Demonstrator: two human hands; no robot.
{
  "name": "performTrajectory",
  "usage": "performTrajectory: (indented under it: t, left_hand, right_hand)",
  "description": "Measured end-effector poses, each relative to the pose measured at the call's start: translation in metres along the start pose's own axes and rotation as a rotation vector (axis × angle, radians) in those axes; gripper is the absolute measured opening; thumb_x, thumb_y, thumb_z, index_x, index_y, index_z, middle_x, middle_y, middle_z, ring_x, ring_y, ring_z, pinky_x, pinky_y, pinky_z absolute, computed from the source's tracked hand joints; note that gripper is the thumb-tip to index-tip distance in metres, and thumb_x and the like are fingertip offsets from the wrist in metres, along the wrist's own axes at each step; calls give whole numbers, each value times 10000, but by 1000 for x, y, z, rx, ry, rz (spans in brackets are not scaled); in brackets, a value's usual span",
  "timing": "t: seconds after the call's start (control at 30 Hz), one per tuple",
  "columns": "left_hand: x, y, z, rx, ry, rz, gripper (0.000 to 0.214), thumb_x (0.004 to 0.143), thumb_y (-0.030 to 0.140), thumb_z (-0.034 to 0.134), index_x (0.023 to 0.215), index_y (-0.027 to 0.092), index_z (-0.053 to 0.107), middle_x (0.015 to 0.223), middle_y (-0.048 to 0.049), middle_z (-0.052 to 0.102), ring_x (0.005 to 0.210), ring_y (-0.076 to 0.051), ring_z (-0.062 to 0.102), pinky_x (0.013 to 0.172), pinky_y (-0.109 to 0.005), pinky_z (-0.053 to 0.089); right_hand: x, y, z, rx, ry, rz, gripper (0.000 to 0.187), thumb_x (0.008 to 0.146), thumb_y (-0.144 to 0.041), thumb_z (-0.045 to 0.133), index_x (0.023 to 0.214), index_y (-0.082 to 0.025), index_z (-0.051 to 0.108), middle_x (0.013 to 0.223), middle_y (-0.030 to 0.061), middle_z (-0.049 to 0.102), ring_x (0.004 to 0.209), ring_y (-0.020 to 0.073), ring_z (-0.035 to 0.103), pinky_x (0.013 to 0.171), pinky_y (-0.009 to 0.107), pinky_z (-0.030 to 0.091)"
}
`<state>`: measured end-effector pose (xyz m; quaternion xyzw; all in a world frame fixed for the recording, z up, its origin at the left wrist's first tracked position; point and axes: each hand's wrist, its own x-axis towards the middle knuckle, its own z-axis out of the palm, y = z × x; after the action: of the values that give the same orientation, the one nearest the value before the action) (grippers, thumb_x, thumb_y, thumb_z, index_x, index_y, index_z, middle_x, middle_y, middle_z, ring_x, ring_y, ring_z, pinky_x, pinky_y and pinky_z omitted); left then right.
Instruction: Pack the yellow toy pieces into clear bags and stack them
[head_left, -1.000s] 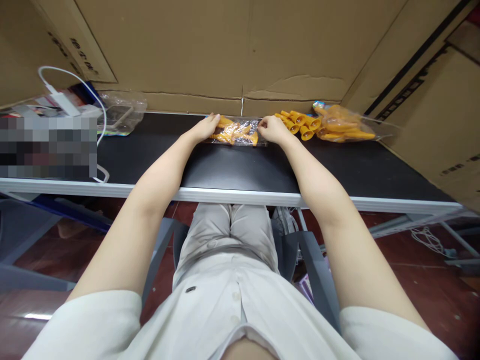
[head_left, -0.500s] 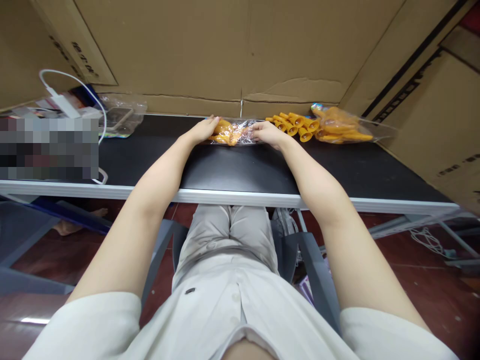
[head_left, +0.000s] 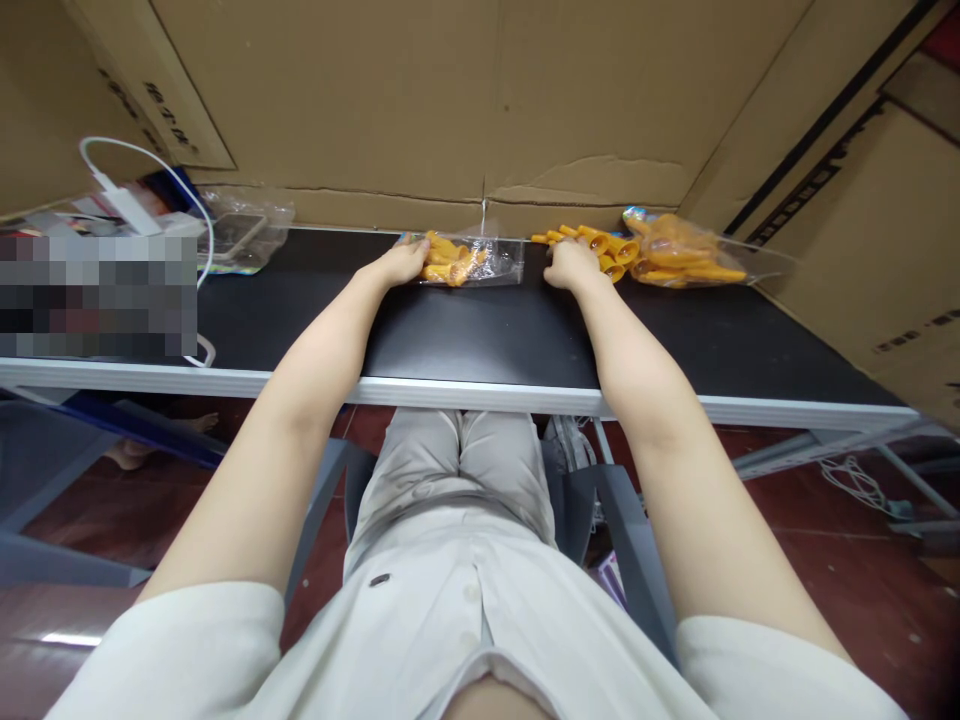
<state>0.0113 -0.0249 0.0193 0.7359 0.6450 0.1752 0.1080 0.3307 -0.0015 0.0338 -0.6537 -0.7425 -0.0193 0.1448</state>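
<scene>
A small clear plastic bag with several orange trumpet-shaped pieces inside lies at the far edge of the black table. My left hand rests on the bag's left end, fingers closed on it. My right hand sits to the right of the bag, on a loose pile of orange pieces; its fingers are curled over them and mostly hidden. The bag's right end lies free.
A larger clear bag of orange pieces lies at the far right. At far left are a crumpled clear bag, a white charger and cable, and a blurred patch. Cardboard walls close off the back and right.
My right hand has let go of the small bag's right end and moved right onto the loose orange pile. The left hand stays on the bag's left end.
</scene>
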Motion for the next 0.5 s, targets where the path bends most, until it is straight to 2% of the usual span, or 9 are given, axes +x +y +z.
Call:
performTrajectory:
  t: [0.07,0.17,0.3,0.4,0.5]
  left_hand:
    - [-3,1,-2,-27,-3,-32,775,1184,452,137,1788,105,479,1851,-86,411,1795,-256,199,1454,-386,147]
    - [-5,2,-3,-31,4,-39,783,1182,450,136,1791,83,463,1854,-103,398,1796,-265,189,1455,-390,145]
    - [-10,8,-5,-19,-9,-64,789,1182,428,132,1783,31,452,1859,-144,378,1796,-261,186,1451,-369,142]
    - [-12,11,-6,-8,-9,-74,783,1188,425,127,1785,31,446,1865,-147,368,1793,-245,194,1444,-341,143]
    - [-9,4,-4,9,-7,-56,781,1188,436,128,1792,52,442,1861,-139,377,1787,-243,217,1441,-345,158]
  right_hand:
    - [-2,-2,1,-17,5,14,577,980,-62,648,1558,-61,650,1661,287,587,1614,452,477,1330,653,396]
    - [-3,-4,3,39,51,57,506,1023,-52,654,1527,-13,623,1690,349,519,1629,445,433,1344,632,323]
    - [3,2,10,150,96,109,356,1000,-23,709,1353,-36,670,1633,366,570,1631,441,398,1338,631,253]
    - [6,5,11,195,128,88,223,1021,-12,648,1230,-69,701,1547,339,655,1565,410,506,1323,635,256]
    - [4,1,6,114,107,98,235,1039,-41,608,1240,-78,723,1457,313,723,1444,403,637,1294,649,312]
